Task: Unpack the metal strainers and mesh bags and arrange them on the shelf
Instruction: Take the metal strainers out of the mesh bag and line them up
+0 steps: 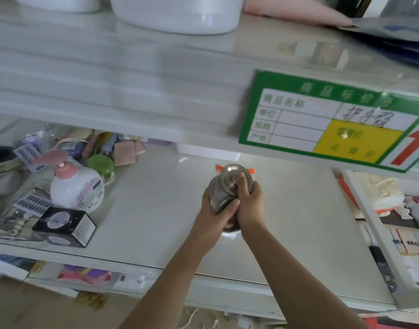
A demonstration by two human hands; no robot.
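Observation:
A stack of round metal strainers (230,178) in a clear plastic wrap is held just above the white shelf (161,210), near its middle. My left hand (215,210) grips the lower left side of the stack. My right hand (250,200) holds its right side, with one finger laid across the top disc. Small orange tabs (250,171) stick out on both sides behind the stack. No mesh bags are visible.
At the shelf's left lie a pink-capped lotion bottle (77,186), a black box (66,225), a green round case (100,164) and several small packets. A green price tag (327,122) hangs from the upper shelf, which carries white tubs (177,13). More goods fill the right bay (381,193).

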